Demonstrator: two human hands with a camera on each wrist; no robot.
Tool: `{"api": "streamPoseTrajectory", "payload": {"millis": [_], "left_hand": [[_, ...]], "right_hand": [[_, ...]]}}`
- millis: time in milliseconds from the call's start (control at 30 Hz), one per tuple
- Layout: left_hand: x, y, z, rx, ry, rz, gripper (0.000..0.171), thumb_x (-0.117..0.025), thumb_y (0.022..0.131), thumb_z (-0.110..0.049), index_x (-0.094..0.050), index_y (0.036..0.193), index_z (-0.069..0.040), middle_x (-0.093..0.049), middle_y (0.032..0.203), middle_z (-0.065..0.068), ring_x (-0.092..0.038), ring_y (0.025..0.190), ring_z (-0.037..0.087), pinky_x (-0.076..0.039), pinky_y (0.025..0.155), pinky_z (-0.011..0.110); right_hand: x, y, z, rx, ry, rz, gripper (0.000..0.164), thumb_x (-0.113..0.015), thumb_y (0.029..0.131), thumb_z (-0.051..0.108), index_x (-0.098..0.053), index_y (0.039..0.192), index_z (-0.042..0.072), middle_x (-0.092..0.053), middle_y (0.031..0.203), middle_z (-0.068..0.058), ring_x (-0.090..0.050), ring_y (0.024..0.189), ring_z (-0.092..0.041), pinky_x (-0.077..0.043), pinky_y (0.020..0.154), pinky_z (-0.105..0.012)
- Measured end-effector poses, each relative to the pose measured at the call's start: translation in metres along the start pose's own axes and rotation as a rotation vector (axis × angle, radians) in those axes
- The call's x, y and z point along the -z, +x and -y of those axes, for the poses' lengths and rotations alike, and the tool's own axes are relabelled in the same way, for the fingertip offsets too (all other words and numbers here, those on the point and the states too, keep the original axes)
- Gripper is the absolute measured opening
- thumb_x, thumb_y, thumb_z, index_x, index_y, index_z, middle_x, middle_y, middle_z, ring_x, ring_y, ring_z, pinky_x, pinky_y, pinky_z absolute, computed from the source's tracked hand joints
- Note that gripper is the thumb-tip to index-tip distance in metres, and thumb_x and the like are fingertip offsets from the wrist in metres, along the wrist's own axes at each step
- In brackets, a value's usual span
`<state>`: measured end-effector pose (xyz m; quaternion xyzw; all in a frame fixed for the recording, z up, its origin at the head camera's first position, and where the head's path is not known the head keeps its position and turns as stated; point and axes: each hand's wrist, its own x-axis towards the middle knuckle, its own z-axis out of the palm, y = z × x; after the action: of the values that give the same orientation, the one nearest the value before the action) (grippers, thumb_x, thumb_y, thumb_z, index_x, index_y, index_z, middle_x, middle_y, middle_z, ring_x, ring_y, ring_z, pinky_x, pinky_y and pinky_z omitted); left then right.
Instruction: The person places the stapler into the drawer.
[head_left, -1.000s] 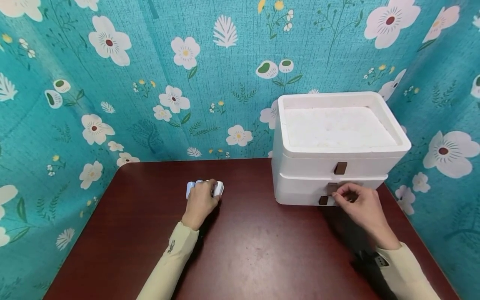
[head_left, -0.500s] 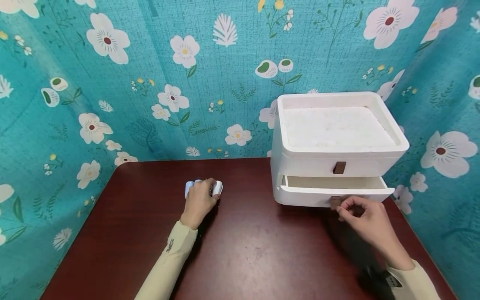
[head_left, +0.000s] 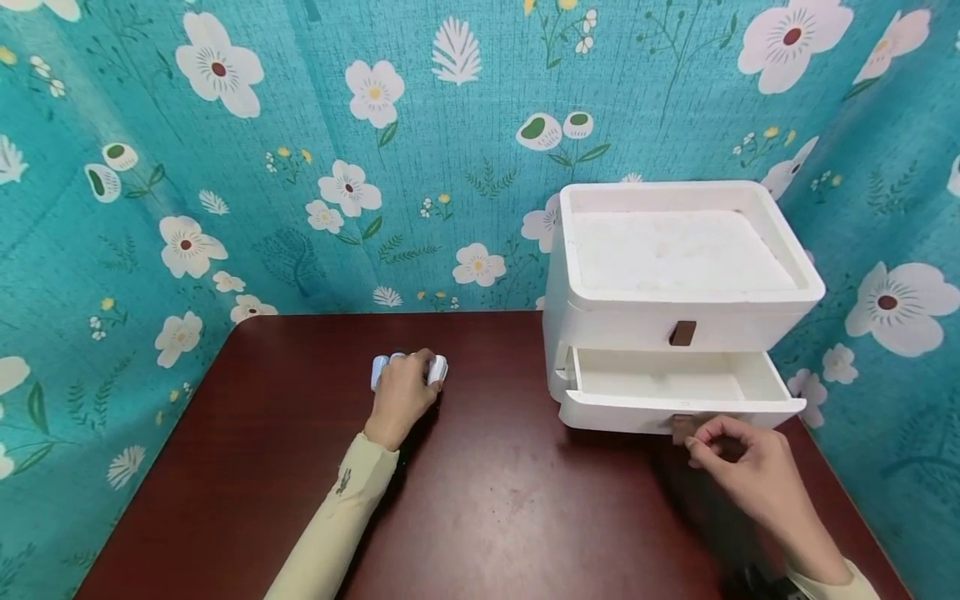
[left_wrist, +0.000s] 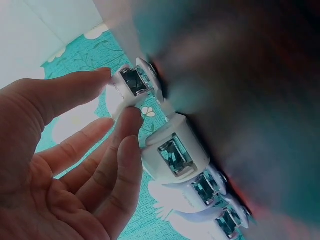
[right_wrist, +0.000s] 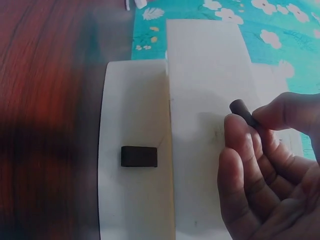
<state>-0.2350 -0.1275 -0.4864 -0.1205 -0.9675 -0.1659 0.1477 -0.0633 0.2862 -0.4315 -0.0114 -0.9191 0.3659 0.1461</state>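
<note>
My left hand is at the far left of the table, pinching a small white plastic piece with a metal-lined slot between thumb and finger. Beside it stand another white piece and two pale blue ones, in a row. In the head view the hand partly covers the row. My right hand pinches the brown pull tab of a white drawer, which is part-way out of the cabinet. That tab also shows between thumb and fingers in the right wrist view.
The cabinet stands at the back right, with a raised rim round its top tray. A closed upper drawer has its own brown tab; a lower drawer's tab shows below the open one. A flowered curtain borders the dark table.
My right hand has moved toward me with the tab, and the middle drawer has gone from shut to well out, its white inside now showing. The left hand has stayed at the row.
</note>
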Motion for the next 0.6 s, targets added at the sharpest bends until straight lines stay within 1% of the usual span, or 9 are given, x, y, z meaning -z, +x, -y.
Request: {"api": "streamPoseTrajectory", "payload": {"millis": [133, 267, 467, 600], "left_hand": [[-0.001, 0.002, -0.001, -0.015, -0.008, -0.014, 0.032, -0.081, 0.074, -0.021, -0.071, 0.102, -0.01, -0.072, 0.079, 0.01, -0.066, 0.065, 0.025, -0.053, 0.056, 0.039], [-0.003, 0.002, -0.003, -0.016, 0.002, -0.026, 0.031, -0.081, 0.074, -0.021, -0.071, 0.1, -0.01, -0.071, 0.08, 0.012, -0.066, 0.065, 0.028, -0.054, 0.055, 0.041], [-0.002, 0.003, -0.005, -0.009, 0.046, -0.018, 0.032, -0.079, 0.074, -0.02, -0.069, 0.104, -0.012, -0.072, 0.082, 0.013, -0.065, 0.067, 0.031, -0.053, 0.054, 0.043], [-0.003, 0.002, -0.007, -0.025, 0.066, -0.006, 0.032, -0.077, 0.073, -0.016, -0.069, 0.104, -0.011, -0.071, 0.08, 0.012, -0.065, 0.066, 0.029, -0.052, 0.055, 0.043]], "right_hand": [[0.002, -0.005, 0.003, -0.028, 0.0, 0.013, 0.013, -0.076, 0.079, 0.004, -0.066, 0.077, 0.011, -0.069, 0.067, 0.0, -0.06, 0.054, -0.008, -0.045, 0.047, -0.019], [0.002, -0.012, 0.003, -0.036, 0.008, 0.008, 0.014, -0.076, 0.079, 0.004, -0.064, 0.075, 0.011, -0.066, 0.064, 0.004, -0.059, 0.053, -0.007, -0.044, 0.047, -0.018], [0.004, -0.016, 0.006, -0.06, 0.012, 0.005, 0.013, -0.075, 0.079, 0.003, -0.064, 0.076, 0.009, -0.065, 0.063, 0.006, -0.059, 0.052, -0.006, -0.044, 0.047, -0.018], [0.003, -0.021, 0.006, -0.077, 0.019, 0.007, 0.012, -0.075, 0.08, 0.003, -0.064, 0.077, 0.008, -0.066, 0.064, 0.006, -0.061, 0.053, -0.009, -0.046, 0.048, -0.018]]}}
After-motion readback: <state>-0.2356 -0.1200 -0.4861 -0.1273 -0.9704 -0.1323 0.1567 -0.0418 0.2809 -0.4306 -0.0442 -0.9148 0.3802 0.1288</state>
